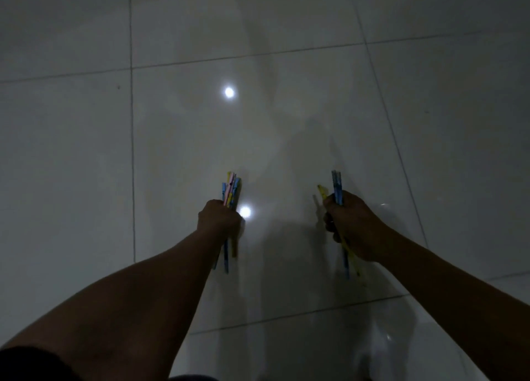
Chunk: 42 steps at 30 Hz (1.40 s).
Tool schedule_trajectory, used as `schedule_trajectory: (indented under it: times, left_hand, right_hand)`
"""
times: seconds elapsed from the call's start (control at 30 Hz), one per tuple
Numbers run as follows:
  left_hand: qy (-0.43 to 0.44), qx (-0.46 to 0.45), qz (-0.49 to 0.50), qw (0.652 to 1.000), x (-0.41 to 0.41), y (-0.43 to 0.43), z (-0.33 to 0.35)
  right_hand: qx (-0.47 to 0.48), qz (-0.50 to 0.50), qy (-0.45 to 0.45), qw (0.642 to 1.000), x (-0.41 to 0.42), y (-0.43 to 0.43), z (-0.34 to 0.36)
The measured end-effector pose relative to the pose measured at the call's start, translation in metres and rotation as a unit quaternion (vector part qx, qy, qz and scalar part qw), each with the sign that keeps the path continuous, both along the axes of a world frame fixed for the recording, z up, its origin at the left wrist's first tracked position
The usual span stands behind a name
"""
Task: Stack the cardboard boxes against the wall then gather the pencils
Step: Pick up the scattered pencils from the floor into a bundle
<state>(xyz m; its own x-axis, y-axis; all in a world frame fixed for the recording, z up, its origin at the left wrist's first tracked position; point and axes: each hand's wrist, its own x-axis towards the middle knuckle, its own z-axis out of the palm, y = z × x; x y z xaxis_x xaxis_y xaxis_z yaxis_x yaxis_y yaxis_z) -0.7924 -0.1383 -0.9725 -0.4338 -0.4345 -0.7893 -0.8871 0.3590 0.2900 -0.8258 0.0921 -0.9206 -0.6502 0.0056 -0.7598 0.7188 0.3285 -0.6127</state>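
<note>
Over tiles (86, 157), left hand (219, 218), right hand (355, 225) grip pencils (231, 189).

dim room, glossy pale floor tiles (286, 51) with thin dark grout lines (132, 151), two round light reflections (229, 92).

pencils (231, 190) partly hidden, lower ends blurred

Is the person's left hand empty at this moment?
No, the left hand grips a bundle of blue, pink and yellow pencils, whose ends stick out above and below the fist.
</note>
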Motion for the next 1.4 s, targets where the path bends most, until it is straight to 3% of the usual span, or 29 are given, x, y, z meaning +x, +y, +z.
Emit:
schedule_trajectory:
  times: [0.1,0.23,0.5,0.8,1.03,1.4]
  left_hand:
    - [0.031,0.079,0.021,0.996,-0.006,0.008,0.007]
    - [0.029,0.227,0.075,0.971,-0.016,0.026,0.030]
    - [0.048,0.311,0.034,0.949,-0.031,0.044,0.066]
    - [0.060,0.329,0.070,0.940,-0.024,0.031,0.098]
    - [0.073,0.299,0.118,0.944,-0.022,0.020,0.108]
    - [0.163,0.302,0.152,0.927,-0.035,0.036,0.118]
  right_hand:
    - [-0.044,-0.063,-0.034,0.996,-0.003,-0.005,0.005]
    - [-0.053,-0.045,-0.028,0.997,-0.010,-0.013,0.006]
    - [-0.057,-0.025,-0.007,0.998,-0.024,-0.042,0.022]
    - [-0.134,0.047,-0.022,0.990,-0.036,-0.069,0.039]
    - [-0.179,-0.055,-0.085,0.979,-0.038,-0.079,0.040]
    - [-0.189,-0.095,-0.084,0.974,-0.036,-0.066,0.047]
